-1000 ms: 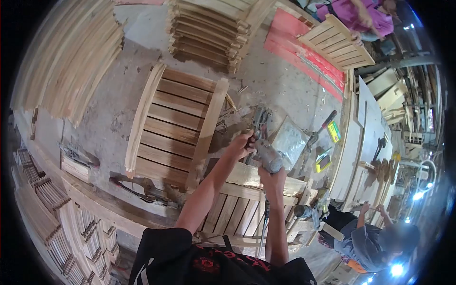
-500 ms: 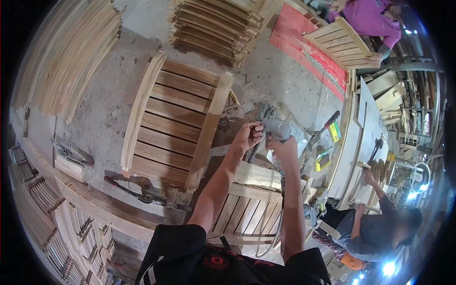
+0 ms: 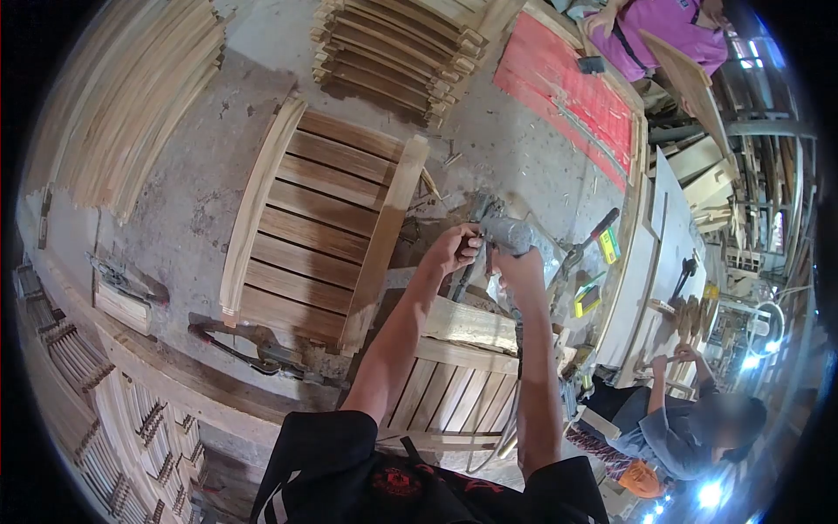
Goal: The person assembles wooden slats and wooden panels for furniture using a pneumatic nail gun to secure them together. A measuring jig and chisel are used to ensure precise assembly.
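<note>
A grey cylindrical power tool is in my right hand, whose fingers wrap round its lower part. Close beside the tool's front end is my left hand, its fingers curled; whatever they pinch is too small to make out. Left of my hands, a slatted wooden panel lies flat on the workbench. Another slatted panel is below my hands, between my forearms, with a thick wooden block at its upper edge.
Curved wooden strips and stacked curved rails occupy the far side. A clamp is at the lower left, yellow-green boxes at the right. One person in purple holds a wooden panel; another in grey works at the lower right.
The person in purple has lifted the slatted panel off the red surface and turned it away to the right. The other person's hands have come together. My hands have hardly moved.
</note>
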A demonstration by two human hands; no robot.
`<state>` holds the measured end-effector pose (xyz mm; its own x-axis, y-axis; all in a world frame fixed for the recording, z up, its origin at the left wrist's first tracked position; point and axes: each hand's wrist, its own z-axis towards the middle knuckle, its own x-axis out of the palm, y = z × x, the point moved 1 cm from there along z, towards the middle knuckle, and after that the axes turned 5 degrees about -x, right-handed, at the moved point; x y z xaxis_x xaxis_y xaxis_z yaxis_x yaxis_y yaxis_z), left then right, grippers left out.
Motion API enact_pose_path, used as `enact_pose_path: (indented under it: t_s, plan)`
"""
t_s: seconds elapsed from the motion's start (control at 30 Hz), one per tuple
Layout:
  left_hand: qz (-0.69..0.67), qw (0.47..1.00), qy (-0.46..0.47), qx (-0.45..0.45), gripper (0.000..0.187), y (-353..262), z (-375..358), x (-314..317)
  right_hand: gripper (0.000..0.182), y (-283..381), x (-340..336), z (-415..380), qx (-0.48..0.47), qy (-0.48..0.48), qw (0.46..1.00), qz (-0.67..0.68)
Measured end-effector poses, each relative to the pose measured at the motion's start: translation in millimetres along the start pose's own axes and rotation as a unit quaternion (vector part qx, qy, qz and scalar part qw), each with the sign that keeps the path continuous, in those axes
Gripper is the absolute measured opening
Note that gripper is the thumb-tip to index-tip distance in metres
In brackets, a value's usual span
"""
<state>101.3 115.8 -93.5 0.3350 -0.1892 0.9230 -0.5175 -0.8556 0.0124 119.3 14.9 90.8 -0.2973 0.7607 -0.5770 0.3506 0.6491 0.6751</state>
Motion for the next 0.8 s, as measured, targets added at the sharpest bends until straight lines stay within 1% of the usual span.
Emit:
enact_pose_path:
  t_s: [0.07,0.13,0.17,0.27,0.3,0.33,0.37,0.43,0.47,0.53,0.63,0.7,0.73,0.77,0.8]
  plan:
    - [0.045,0.998,-0.040,0.028,0.009,7,-12,2,0.017,-5,-2,7,0.004,0.000,1.000,0.014]
    - [0.108,0.987,-0.095,0.068,0.010,12,-43,17,0.015,1,-8,5,0.010,0.023,0.999,0.022]
    - [0.141,0.979,-0.128,0.065,0.010,15,-60,24,0.014,3,-11,3,0.013,0.033,0.999,0.027]
    - [0.189,0.942,-0.268,0.072,0.009,46,-93,35,0.008,-7,-11,13,0.037,0.026,0.997,0.069]
    - [0.161,0.936,-0.277,0.147,0.010,67,-89,23,0.005,-3,-12,10,0.048,0.037,0.996,0.068]
    - [0.131,0.924,-0.283,0.220,0.012,92,-80,9,0.007,2,-14,6,0.058,0.047,0.995,0.067]
    - [0.232,0.895,-0.302,0.232,0.011,110,-81,7,0.011,6,-15,3,0.069,0.057,0.994,0.066]
    - [0.426,0.805,-0.331,0.246,0.008,134,-83,11,0.009,1,-15,7,0.067,0.045,0.995,0.065]
    - [0.470,0.808,-0.309,0.172,0.014,120,-111,61,0.009,-3,-15,11,0.066,0.038,0.995,0.065]
    - [0.582,0.699,-0.255,0.327,0.011,149,-68,38,0.010,-5,-13,14,0.062,0.035,0.997,0.027]
    - [0.693,0.625,-0.196,0.301,0.018,157,-38,45,0.013,-8,-6,18,0.046,0.025,0.999,0.007]
    - [0.750,0.511,-0.180,0.379,0.024,163,-18,37,0.015,-12,-3,21,0.041,0.018,0.999,0.010]
    - [0.773,0.450,-0.171,0.413,0.027,165,-7,33,0.011,-11,-3,22,0.042,0.022,0.999,0.014]
    - [0.794,0.457,-0.196,0.349,0.035,171,5,28,0.008,-12,-3,22,0.045,0.025,0.999,0.018]
    - [0.785,0.469,-0.202,0.350,0.035,172,15,22,0.006,-13,-4,23,0.049,0.027,0.998,0.022]
